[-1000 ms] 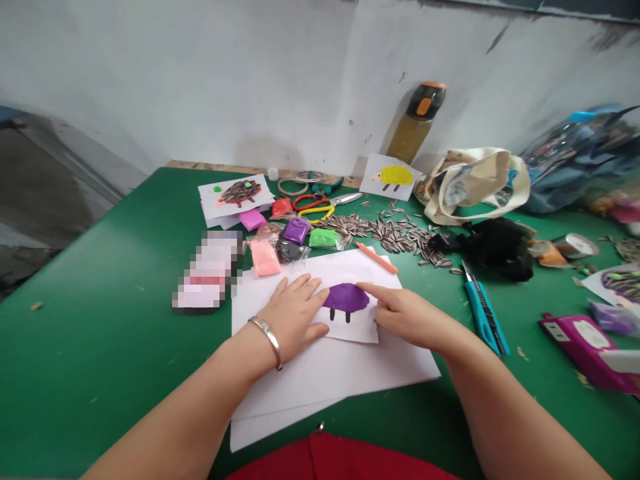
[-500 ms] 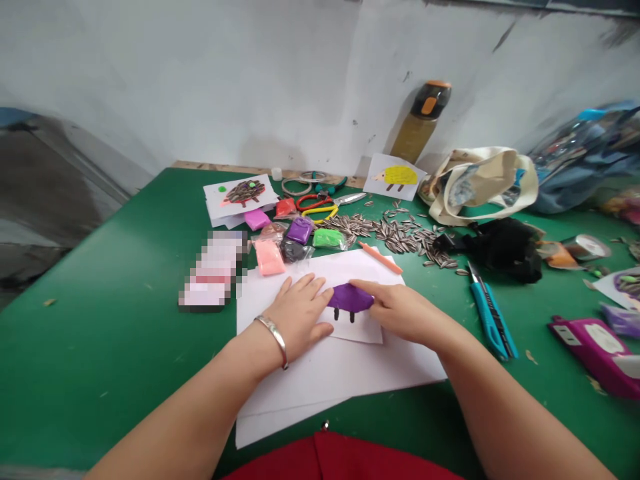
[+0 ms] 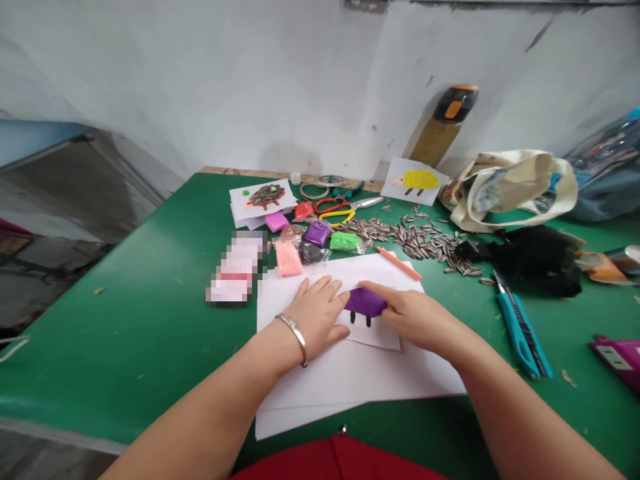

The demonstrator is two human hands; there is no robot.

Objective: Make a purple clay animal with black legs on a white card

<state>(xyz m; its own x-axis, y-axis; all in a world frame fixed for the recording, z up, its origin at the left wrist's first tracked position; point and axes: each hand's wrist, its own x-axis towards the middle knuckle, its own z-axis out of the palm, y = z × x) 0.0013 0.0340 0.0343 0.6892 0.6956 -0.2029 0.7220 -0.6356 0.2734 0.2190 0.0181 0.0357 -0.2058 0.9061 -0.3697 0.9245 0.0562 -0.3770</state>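
On a small white card lies a flat purple clay shape with two short black legs below it. My left hand rests flat on the card's left side, fingers spread, fingertips at the clay's left edge. The index finger of my right hand is stretched out onto the clay's upper right edge; its other fingers are curled, and I see nothing held in them. Under the card are larger white sheets. An orange stick-like tool lies at their top edge.
Behind the sheets are bagged clay packs, scissors and sunflower seeds. A phone lies left; a teal utility knife lies right. Hedgehog pictures, a bottle and a cloth bag are farther back.
The camera view has turned left, so everything appears farther right. Both hands keep nearly the same places on the card and the clay.
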